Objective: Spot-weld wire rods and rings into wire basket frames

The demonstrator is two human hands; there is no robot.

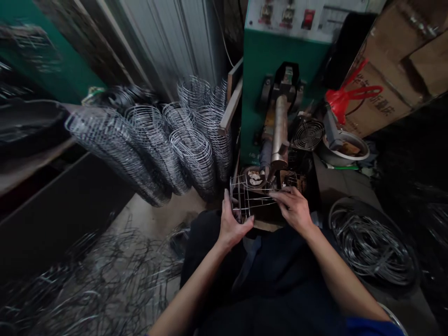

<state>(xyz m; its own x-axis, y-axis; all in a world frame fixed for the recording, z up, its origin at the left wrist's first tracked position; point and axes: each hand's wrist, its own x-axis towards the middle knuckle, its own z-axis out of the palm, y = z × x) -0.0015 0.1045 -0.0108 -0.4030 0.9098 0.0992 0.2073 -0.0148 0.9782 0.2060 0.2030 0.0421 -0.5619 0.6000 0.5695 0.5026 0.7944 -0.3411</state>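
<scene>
My left hand (234, 225) grips the left end of a small wire frame (245, 198), thumb on the near side and fingers along its left edge. At the frame's right end, the fingertips of my right hand (294, 206) are pinched on its wires. The frame lies just below the metal arm (280, 130) of a green machine (254, 74). Behind the frame sits a small round dish (255, 177) with pale pieces in it.
Tall stacks of wire rings (194, 156) stand at the left. A coil of wire (373, 242) lies on the right, with a bowl (359, 151), a red bag (339, 103) and cardboard boxes (392, 70) behind. Loose wire pieces (115, 275) cover the lower-left floor.
</scene>
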